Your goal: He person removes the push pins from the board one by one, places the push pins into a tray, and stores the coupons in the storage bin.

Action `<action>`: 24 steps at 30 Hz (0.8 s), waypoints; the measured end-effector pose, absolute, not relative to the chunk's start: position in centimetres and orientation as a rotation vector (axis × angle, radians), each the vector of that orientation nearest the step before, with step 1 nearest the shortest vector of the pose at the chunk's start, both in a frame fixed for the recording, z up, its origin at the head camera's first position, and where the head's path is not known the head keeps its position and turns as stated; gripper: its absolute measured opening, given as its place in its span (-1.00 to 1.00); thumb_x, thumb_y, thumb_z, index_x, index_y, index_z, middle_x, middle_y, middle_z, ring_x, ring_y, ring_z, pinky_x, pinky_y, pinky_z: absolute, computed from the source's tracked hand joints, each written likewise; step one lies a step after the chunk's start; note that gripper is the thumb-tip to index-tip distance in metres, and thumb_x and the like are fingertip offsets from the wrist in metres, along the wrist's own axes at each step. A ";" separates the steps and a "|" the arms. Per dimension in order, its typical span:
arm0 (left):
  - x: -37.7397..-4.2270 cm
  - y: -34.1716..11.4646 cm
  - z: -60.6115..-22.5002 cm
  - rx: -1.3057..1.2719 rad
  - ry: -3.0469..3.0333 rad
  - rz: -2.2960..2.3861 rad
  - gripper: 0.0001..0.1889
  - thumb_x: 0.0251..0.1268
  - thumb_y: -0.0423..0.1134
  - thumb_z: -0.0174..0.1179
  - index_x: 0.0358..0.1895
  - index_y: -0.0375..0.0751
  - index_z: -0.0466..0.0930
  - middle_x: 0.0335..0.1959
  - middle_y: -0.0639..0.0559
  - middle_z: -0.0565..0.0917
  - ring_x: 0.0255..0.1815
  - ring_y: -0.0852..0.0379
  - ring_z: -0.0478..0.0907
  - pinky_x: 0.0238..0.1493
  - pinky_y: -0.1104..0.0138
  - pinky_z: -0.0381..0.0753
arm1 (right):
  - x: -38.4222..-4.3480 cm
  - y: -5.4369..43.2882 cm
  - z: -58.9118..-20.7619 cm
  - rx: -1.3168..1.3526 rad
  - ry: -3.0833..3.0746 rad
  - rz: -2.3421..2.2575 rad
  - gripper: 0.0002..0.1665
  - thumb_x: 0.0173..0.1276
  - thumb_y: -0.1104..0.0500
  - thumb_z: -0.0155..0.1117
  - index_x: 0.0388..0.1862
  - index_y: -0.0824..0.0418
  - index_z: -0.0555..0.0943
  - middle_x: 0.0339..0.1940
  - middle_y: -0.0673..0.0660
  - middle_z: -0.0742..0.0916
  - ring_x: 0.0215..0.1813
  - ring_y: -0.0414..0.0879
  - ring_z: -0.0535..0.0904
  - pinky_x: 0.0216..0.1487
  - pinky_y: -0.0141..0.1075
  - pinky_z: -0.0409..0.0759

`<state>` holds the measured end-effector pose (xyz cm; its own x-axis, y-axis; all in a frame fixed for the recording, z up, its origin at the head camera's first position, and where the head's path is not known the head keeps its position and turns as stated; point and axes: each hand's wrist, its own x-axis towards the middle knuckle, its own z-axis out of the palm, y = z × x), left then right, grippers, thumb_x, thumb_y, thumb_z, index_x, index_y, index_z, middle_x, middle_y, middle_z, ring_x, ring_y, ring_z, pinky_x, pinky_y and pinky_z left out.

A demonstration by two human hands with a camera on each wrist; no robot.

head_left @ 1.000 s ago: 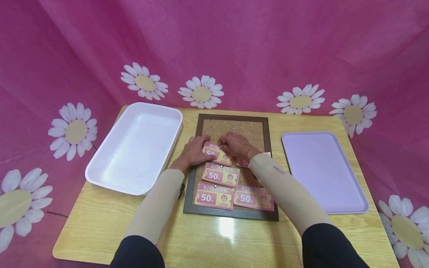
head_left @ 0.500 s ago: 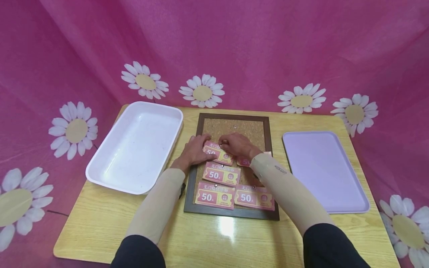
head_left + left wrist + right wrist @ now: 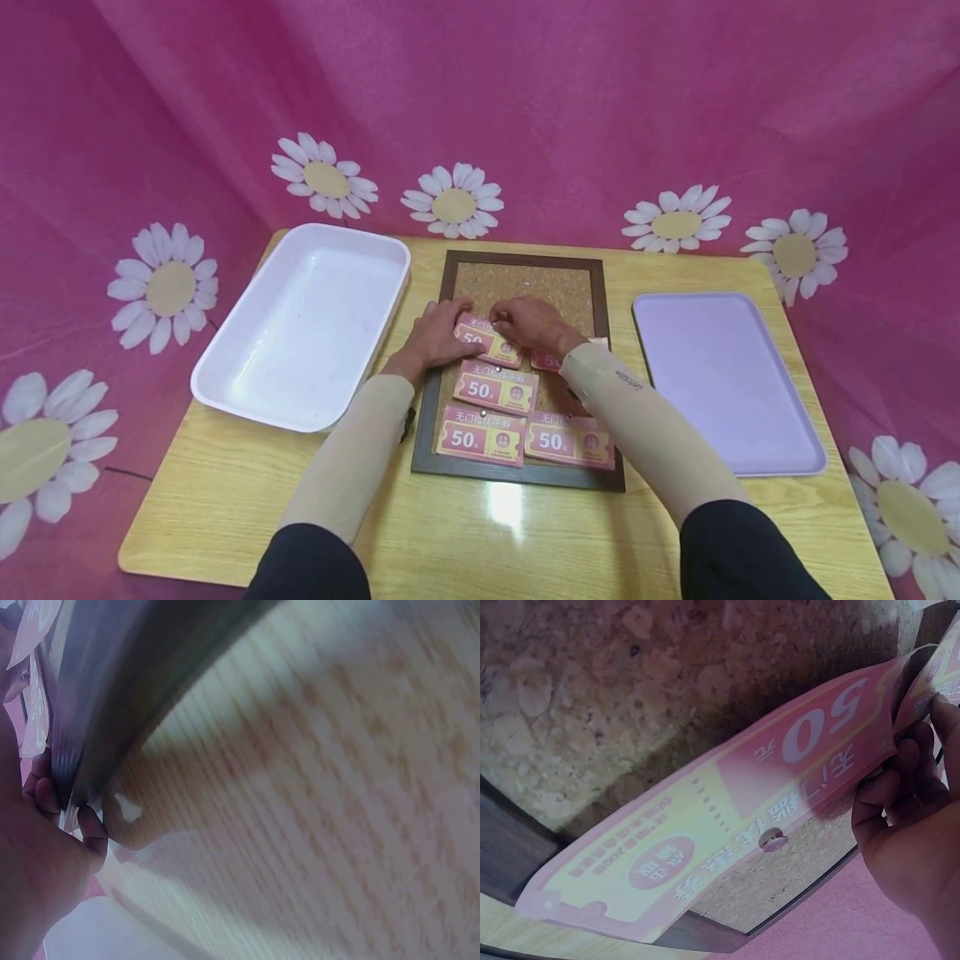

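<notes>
Pins (image 3: 773, 841) along the top edges of the other coupons (image 3: 495, 389) presumably fix them to the cork board (image 3: 562, 287). On the board's left side we see the farthest coupon (image 3: 486, 344), where the right hand (image 3: 531, 323) pinches its fingers together at the top edge, apparently on another, mostly hidden pin. The left hand (image 3: 435, 335) lays its thumb over that coupon, likely to steady it; whether its fingers grip we cannot tell.
</notes>
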<state>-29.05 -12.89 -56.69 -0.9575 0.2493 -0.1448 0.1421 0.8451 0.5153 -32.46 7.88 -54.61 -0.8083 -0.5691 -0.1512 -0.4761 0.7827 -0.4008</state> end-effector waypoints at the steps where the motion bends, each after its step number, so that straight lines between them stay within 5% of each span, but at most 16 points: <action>1: -29.1 -12.9 -56.7 0.304 2.817 0.761 -0.04 -0.08 0.36 0.33 0.44 0.09 0.21 0.34 0.01 0.41 0.20 0.01 0.31 0.26 0.08 0.34 | -32.5 7.9 -54.6 -0.813 2.713 -0.502 -0.82 0.42 0.04 0.16 -0.06 -0.08 0.64 -0.17 -0.01 0.74 -0.15 -0.07 0.58 -0.03 -0.14 0.49; 24: -29.2 -13.0 -56.9 0.301 2.825 0.771 -0.03 -0.09 0.35 0.33 0.44 0.09 0.21 0.36 0.02 0.41 0.24 0.01 0.29 0.28 0.09 0.34 | -32.4 7.5 -54.6 -0.829 2.703 -0.502 -0.85 0.44 0.03 0.14 -0.09 -0.05 0.60 -0.23 -0.01 0.68 -0.18 -0.09 0.55 -0.07 -0.14 0.50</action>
<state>-29.15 -12.98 -56.86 -0.9598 0.2458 -0.1352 0.1430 0.8434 0.5179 -32.38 7.50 -54.55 -0.7999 -0.5805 -0.1522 -0.4870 0.7762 -0.4004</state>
